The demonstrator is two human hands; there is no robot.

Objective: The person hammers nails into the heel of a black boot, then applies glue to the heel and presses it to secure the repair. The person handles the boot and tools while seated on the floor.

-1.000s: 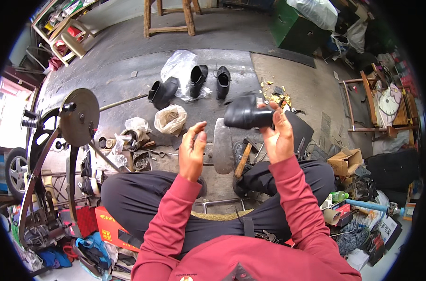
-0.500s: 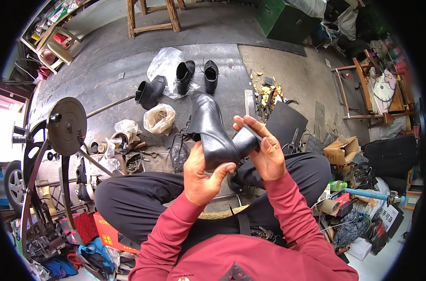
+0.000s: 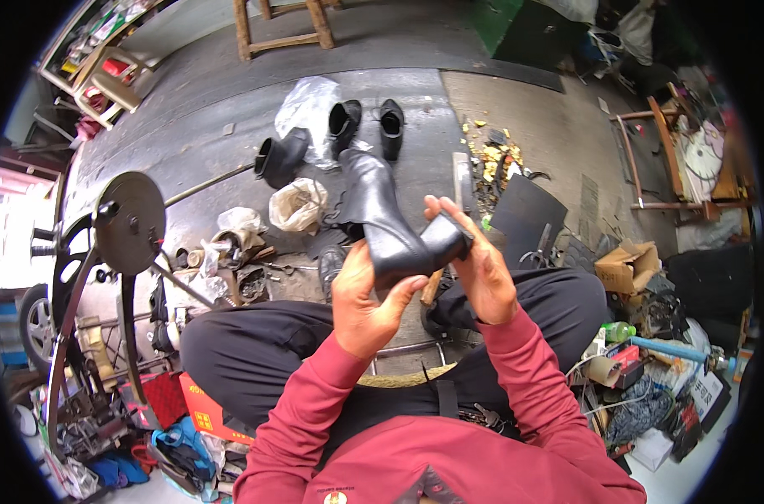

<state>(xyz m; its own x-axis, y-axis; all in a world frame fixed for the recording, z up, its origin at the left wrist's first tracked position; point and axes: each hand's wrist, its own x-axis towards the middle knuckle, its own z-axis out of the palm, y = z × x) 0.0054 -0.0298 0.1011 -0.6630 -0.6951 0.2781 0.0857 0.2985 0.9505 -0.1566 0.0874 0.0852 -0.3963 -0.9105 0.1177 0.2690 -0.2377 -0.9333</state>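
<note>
A black leather ankle boot (image 3: 380, 214) with laces and a chunky block heel hangs tilted above my knees, toe pointing away from me. My left hand (image 3: 365, 298) is wrapped round its upper near the back, thumb across the lower edge. The block heel (image 3: 446, 240) juts to the right, against my right hand (image 3: 484, 273), whose fingers stretch along it rather than closing. Part of the heel's bottom face is hidden by those fingers.
Farther off stand several more black boots (image 3: 391, 130) beside a clear plastic bag (image 3: 308, 113). A hand-cranked machine wheel (image 3: 130, 223) rises at left. Yellow and black scraps (image 3: 498, 155) and a dark sheet (image 3: 526, 208) lie right of centre; a cardboard box (image 3: 627, 265) sits farther right.
The view has shifted slightly, moving the floor things rightward in the picture. My right hand's fingers have drawn closer together along the heel. My left hand keeps its hold on the boot.
</note>
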